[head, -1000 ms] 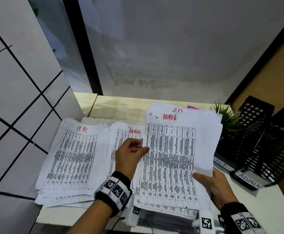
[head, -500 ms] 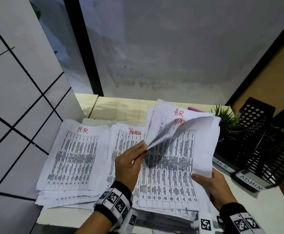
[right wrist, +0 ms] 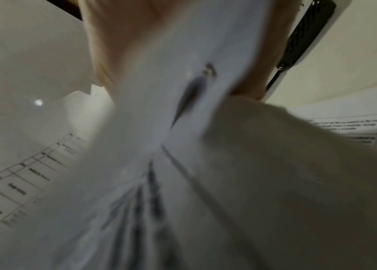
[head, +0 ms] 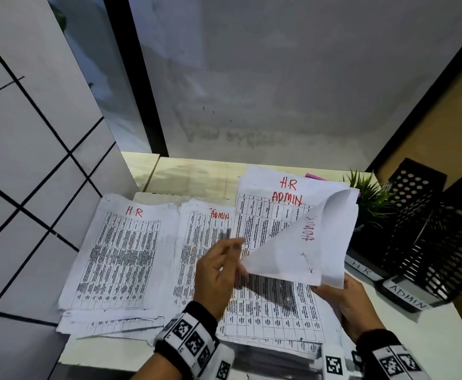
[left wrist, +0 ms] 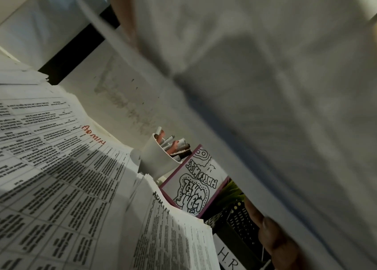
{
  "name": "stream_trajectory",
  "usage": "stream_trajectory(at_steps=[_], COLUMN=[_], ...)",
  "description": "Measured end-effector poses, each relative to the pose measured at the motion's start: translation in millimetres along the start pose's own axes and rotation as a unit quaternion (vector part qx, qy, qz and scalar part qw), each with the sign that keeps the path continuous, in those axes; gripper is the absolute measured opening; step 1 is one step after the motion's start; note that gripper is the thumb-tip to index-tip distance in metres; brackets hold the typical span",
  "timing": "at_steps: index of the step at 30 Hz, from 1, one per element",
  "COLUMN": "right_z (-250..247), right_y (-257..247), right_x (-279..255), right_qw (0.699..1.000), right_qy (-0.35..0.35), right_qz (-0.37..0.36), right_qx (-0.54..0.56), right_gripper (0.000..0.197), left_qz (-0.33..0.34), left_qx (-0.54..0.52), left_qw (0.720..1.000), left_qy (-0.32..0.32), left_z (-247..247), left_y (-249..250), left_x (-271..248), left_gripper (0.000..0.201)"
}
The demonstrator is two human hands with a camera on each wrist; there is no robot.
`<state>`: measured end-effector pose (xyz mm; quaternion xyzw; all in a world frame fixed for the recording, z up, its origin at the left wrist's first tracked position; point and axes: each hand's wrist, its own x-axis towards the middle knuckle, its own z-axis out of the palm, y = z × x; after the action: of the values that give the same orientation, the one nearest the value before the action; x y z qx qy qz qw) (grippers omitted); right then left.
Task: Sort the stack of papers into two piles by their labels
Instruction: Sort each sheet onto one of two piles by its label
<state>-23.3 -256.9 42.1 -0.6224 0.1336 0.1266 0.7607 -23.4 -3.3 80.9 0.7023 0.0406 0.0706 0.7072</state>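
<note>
Three groups of printed sheets lie on the desk. The pile marked H.R (head: 120, 256) is at the left and the ADMIN pile (head: 205, 242) is in the middle. The unsorted stack (head: 273, 311) is at the right, its top sheet headed ADMIN, with an H.R sheet peeking out behind. Above that stack one ADMIN sheet (head: 301, 248) is lifted and curled over, its red label showing through the back. My left hand (head: 238, 259) pinches its left corner. My right hand (head: 334, 294) holds its lower right edge, the fingers hidden under the paper. The wrist views show mostly blurred paper.
Black mesh trays (head: 427, 242) stand at the right, tagged H R (head: 361, 267) and ADMIN (head: 408, 296). A small green plant (head: 367, 196) sits behind the stack, with a white cup of pens (left wrist: 162, 155) and a pink-framed card (left wrist: 196, 182). A tiled wall closes the left side.
My left hand has peeled the top ADMIN sheet up by its left edge and folded it over to the right, uncovering another ADMIN sheet. My right hand has stayed at the right edge.
</note>
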Motion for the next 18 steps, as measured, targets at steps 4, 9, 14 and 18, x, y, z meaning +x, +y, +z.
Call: stream_trajectory(at_steps=[4,9,14,18], right_z=[0.3,1.1,0.0,1.5], right_y=[2.1,2.1,3.4,2.4], right_x=[0.7,0.6,0.6,-0.3], right_qw=[1.0,1.0,1.0,1.0], right_qy=[0.012,0.008,0.008,0.005], right_qz=[-0.005,-0.005,-0.001,-0.004], right_qx=[-0.002,0.002,0.007,0.007], right_gripper=[0.099,0.104,0.104,0.102], left_qz=[0.014,-0.066,-0.075,-0.019], left_qx=[0.06,0.113,0.08,0.083], left_qw=[0.997,0.986,0.987,0.991], left_qy=[0.043,0.099,0.121,0.1], left_z=[2.1,-1.4,0.5,1.9], left_y=[4.2,-4.1,-6.8,-5.4], left_x=[6.0,24.9,28.2,19.4], left_gripper=[0.038,0.029,0.019,0.031])
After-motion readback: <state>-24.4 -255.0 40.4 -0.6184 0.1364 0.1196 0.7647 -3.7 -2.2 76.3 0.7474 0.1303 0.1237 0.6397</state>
